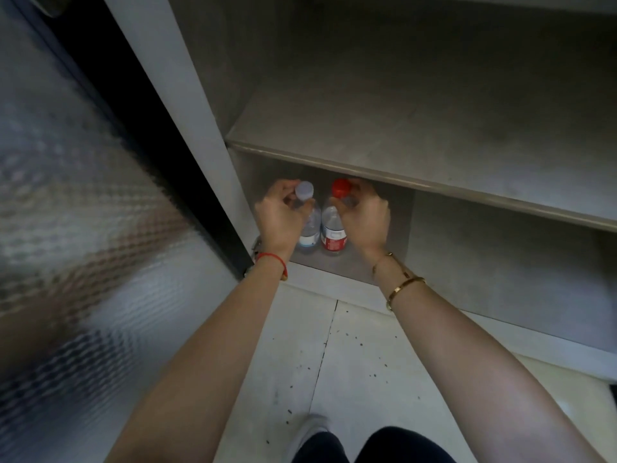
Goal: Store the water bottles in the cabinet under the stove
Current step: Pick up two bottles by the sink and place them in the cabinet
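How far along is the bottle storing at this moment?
Nearly done for these two. The white-capped bottle and the red-capped bottle stand upright, side by side, on the cabinet's bottom shelf. The left hand and right hand grip their necks; letting go remains. No other bottles show.

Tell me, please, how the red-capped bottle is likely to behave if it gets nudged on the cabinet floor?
The red-capped bottle stands tall and narrow, so it would probably tip rather than slide. Its clear plastic body looks thin, so it may flex. On its side, it would likely roll. The white-capped bottle stands right beside it.
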